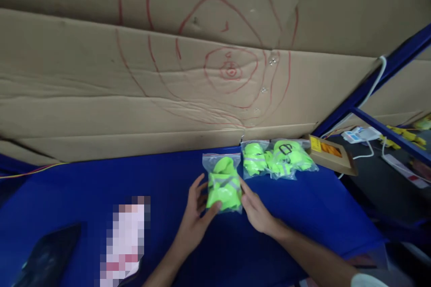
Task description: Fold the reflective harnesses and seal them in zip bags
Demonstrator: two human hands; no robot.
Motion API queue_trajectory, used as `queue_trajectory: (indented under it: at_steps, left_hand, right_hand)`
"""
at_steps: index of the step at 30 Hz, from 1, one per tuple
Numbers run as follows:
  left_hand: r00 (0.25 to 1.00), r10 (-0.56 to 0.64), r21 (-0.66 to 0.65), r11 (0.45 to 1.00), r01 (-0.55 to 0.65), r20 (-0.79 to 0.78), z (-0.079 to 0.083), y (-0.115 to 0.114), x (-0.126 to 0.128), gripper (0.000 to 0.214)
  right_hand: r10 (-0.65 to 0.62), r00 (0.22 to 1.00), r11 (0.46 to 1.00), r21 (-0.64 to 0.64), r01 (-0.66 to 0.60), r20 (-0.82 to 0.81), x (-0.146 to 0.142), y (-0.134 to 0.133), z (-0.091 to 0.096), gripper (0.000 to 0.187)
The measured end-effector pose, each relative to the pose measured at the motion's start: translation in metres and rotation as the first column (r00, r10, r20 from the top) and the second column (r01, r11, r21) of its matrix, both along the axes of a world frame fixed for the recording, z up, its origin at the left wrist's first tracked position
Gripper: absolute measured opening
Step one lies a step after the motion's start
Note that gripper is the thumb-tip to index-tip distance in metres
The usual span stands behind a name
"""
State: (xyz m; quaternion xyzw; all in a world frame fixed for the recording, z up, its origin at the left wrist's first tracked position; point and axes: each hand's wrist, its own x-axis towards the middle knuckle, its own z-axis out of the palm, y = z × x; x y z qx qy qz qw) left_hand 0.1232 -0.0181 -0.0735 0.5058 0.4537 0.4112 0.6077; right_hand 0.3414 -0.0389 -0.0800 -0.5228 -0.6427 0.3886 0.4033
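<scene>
A clear zip bag (224, 184) with a folded neon-green reflective strap or vest inside is between my two hands, over the blue table. My left hand (198, 208) grips its left side, the thumb across the lower front and the fingers behind the edge. Along the right edge, my right hand (254, 206) presses its fingers against the plastic. Grey reflective bands cross the green material. To the right at the back lie more such bags (256, 159), one showing a black buckle (286, 148).
An open cardboard box (333, 154) with orange contents sits at the table's back right corner. A cardboard wall (134, 85) with red target rings rises behind the blue table (151, 177). At the left are a dark flat object (52, 255) and a blurred-out pale item (124, 242).
</scene>
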Motion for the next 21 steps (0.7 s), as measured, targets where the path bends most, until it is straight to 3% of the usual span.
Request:
queue_trajectory:
  at_steps: [2, 5, 8, 10, 13, 16, 18, 21]
  left_hand:
    - [0.997, 0.075, -0.028, 0.997, -0.074, 0.028, 0.004, 0.009, -0.001, 0.081]
    - [0.987, 0.157, -0.01, 0.988, -0.157, -0.025, 0.012, 0.024, 0.0, 0.08]
    - [0.986, 0.137, -0.011, 0.99, -0.139, -0.094, 0.013, 0.042, 0.008, 0.082]
    - [0.985, 0.083, -0.004, 0.996, -0.085, -0.153, 0.009, 0.05, 0.018, 0.08]
    - [0.965, 0.05, 0.124, 0.992, -0.018, -0.257, 0.0, 0.056, 0.032, 0.075]
    - [0.903, 0.094, 0.342, 0.938, 0.061, -0.42, -0.008, 0.056, 0.04, 0.061]
    - [0.859, 0.135, 0.422, 0.901, 0.101, -0.493, -0.012, 0.055, 0.04, 0.059]
    - [0.884, 0.185, 0.436, 0.899, 0.024, -0.43, -0.02, 0.054, 0.034, 0.067]
  right_hand:
    - [0.022, 0.973, 0.991, 0.127, -0.052, 0.231, 0.015, 0.002, 0.021, 0.069]
    - [-0.229, 0.787, 0.922, 0.388, -0.014, 0.573, 0.059, 0.015, 0.055, 0.058]
    - [-0.437, 0.532, 0.883, 0.459, 0.098, 0.726, 0.115, 0.032, 0.069, 0.066]
    - [-0.486, 0.438, 0.873, 0.445, 0.2, 0.757, 0.143, 0.039, 0.066, 0.062]
    - [-0.578, 0.483, 0.811, 0.53, 0.249, 0.657, 0.155, 0.039, 0.054, 0.058]
    - [-0.606, 0.586, 0.731, 0.668, 0.142, 0.538, 0.139, 0.037, 0.041, 0.061]
    - [-0.559, 0.594, 0.75, 0.659, 0.064, 0.579, 0.124, 0.037, 0.03, 0.062]
    - [-0.534, 0.525, 0.803, 0.592, 0.068, 0.663, 0.105, 0.036, 0.011, 0.061]
